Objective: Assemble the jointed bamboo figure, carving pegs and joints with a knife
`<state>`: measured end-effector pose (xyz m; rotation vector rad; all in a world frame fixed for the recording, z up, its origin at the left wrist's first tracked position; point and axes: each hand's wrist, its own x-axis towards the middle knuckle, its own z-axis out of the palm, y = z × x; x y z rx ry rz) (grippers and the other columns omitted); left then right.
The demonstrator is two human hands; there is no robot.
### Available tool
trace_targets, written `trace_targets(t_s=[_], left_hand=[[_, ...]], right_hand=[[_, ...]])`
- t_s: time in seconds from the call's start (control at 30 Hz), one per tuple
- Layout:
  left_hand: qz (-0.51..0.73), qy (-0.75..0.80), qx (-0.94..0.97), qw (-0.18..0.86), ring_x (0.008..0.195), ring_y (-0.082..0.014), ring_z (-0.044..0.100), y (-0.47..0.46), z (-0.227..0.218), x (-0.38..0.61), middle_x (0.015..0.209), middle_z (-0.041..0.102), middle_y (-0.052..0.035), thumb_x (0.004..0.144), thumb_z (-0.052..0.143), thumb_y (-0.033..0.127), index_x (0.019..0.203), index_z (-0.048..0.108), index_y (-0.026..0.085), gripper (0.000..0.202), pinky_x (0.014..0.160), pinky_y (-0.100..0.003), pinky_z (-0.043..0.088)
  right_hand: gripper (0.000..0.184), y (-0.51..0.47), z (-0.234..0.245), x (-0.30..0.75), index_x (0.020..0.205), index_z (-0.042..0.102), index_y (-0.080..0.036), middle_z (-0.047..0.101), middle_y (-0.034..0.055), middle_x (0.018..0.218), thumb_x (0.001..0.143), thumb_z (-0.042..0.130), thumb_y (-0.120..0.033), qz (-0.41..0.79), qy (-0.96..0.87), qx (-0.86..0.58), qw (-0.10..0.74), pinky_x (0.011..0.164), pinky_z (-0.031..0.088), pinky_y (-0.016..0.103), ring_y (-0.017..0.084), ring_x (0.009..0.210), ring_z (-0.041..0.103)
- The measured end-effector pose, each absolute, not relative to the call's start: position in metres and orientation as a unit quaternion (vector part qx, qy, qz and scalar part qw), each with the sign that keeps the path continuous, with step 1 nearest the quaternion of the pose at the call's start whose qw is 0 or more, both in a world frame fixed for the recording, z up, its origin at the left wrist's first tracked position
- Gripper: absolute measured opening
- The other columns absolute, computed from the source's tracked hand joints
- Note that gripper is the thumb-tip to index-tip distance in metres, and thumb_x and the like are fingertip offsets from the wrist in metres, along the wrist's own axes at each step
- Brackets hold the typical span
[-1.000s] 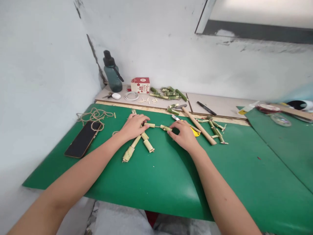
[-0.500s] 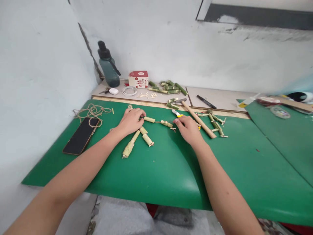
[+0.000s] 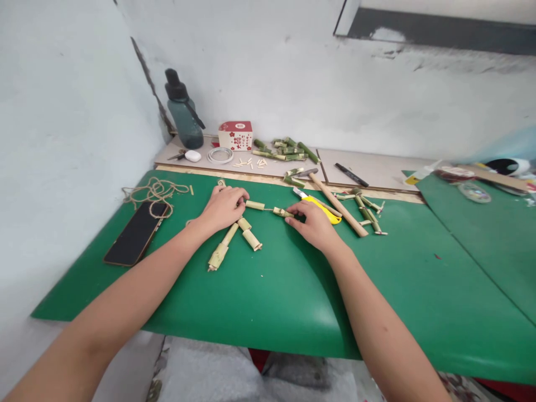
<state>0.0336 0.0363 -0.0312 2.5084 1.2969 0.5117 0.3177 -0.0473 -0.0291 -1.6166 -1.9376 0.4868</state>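
Note:
A jointed bamboo figure lies on the green mat (image 3: 268,301). Its torso is mostly hidden beneath my left hand (image 3: 224,207), whose curled fingers hold it down. Two legs of pale tube segments, one ending in a bamboo leg piece (image 3: 218,257), spread toward me. To the right runs its arm: a bamboo tube (image 3: 254,205), a short bare stretch of cord, then an outer bamboo piece (image 3: 281,213). My right hand (image 3: 312,223) grips the far end of that outer piece between thumb and fingers. A yellow utility knife (image 3: 333,215) lies just beyond my right hand.
A hammer (image 3: 344,207) and a second bamboo figure (image 3: 369,214) lie at the right. Twine (image 3: 153,190) overlaps a phone (image 3: 136,234) at the left. Along the back are a bottle (image 3: 184,120), a box (image 3: 235,137), cut bamboo (image 3: 288,149) and a marker (image 3: 352,175).
My right hand has moved left, away from the utility knife, and has taken hold of the arm's outer bamboo piece. My left hand stays on the figure.

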Motion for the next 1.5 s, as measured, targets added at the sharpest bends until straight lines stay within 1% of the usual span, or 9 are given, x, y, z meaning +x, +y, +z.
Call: trace_targets(t_s=[0.1,0.23,0.37,0.47,0.6,0.87,1.07,1.3,1.5], left_hand=[[0.19,0.438,0.871,0.114,0.109,-0.0267,0.067,0.033,-0.026,0.034,0.108,0.076,-0.0052,0.094,0.054,0.016,0.111,0.068,0.023,0.023,0.108,-0.049,0.039],[0.243,0.362,0.899,0.035,0.127,-0.0288,0.062,0.014,-0.005,0.038,0.133,0.07,-0.0107,0.102,0.047,0.018,0.126,0.066,0.021,0.03,0.11,-0.047,0.039],[0.232,0.298,0.926,0.019,0.128,-0.0301,0.061,-0.011,0.009,0.048,0.143,0.066,-0.0127,0.108,0.048,0.031,0.14,0.06,0.02,0.036,0.108,-0.046,0.041],[0.182,0.285,0.941,0.016,0.123,-0.0309,0.062,-0.018,0.005,0.054,0.137,0.07,-0.0126,0.109,0.051,0.038,0.138,0.062,0.018,0.037,0.101,-0.046,0.043],[0.142,0.288,0.946,0.033,0.11,-0.0281,0.065,-0.014,-0.006,0.056,0.116,0.077,-0.0077,0.108,0.055,0.034,0.127,0.069,0.02,0.027,0.094,-0.044,0.042],[0.153,0.307,0.937,0.068,0.11,-0.0267,0.064,-0.012,-0.007,0.055,0.116,0.075,-0.0075,0.107,0.058,0.031,0.121,0.069,0.021,0.021,0.093,-0.043,0.041],[0.16,0.309,0.935,0.071,0.108,-0.0267,0.063,-0.01,-0.009,0.054,0.112,0.075,-0.0066,0.106,0.06,0.031,0.119,0.069,0.02,0.019,0.092,-0.042,0.041],[0.154,0.301,0.938,0.072,0.108,-0.0261,0.062,-0.01,-0.007,0.054,0.112,0.075,-0.0067,0.106,0.06,0.03,0.118,0.069,0.02,0.018,0.09,-0.041,0.04],[0.155,0.279,0.945,0.069,0.108,-0.0253,0.061,-0.008,-0.01,0.054,0.113,0.075,-0.0055,0.107,0.058,0.031,0.121,0.069,0.022,0.02,0.091,-0.041,0.039]], right_hand=[[0.013,-0.048,-0.029,0.317,0.096,0.077,-0.02,0.074,0.0077,0.093,0.086,0.072,-0.028,0.196,-0.72,-0.604,0.28,0.078,0.05,0.037,0.024,0.086,0.064],[0.02,-0.051,-0.027,0.31,0.099,0.078,-0.02,0.073,0.0056,0.087,0.09,0.069,-0.036,0.232,-0.711,-0.585,0.314,0.071,0.047,0.035,0.02,0.076,0.061],[0.028,-0.054,-0.027,0.296,0.106,0.078,-0.021,0.072,0.0027,0.083,0.095,0.067,-0.045,0.304,-0.692,-0.551,0.354,0.066,0.045,0.032,0.017,0.068,0.057],[0.031,-0.055,-0.029,0.287,0.103,0.078,-0.022,0.072,0.0014,0.082,0.089,0.075,-0.049,0.38,-0.658,-0.52,0.392,0.062,0.044,0.031,0.015,0.066,0.054],[0.036,-0.054,-0.029,0.28,0.1,0.076,-0.021,0.072,0.0008,0.083,0.077,0.087,-0.046,0.469,-0.593,-0.491,0.433,0.062,0.049,0.03,0.014,0.065,0.058],[0.048,-0.05,-0.027,0.29,0.095,0.067,-0.023,0.077,0.001,0.083,0.063,0.098,-0.039,0.513,-0.507,-0.487,0.493,0.073,0.061,0.034,0.016,0.07,0.07],[0.037,-0.053,-0.023,0.297,0.084,0.074,-0.02,0.077,0.0034,0.082,0.068,0.096,-0.045,0.51,-0.537,-0.497,0.452,0.077,0.06,0.033,0.017,0.076,0.071],[0.047,-0.052,-0.022,0.295,0.084,0.07,-0.02,0.074,0.0014,0.073,0.067,0.096,-0.055,0.53,-0.524,-0.495,0.446,0.059,0.052,0.027,0.013,0.059,0.063],[0.045,-0.053,-0.021,0.296,0.085,0.077,-0.019,0.074,0.0038,0.076,0.076,0.088,-0.063,0.524,-0.565,-0.488,0.41,0.063,0.051,0.03,0.014,0.065,0.061]])
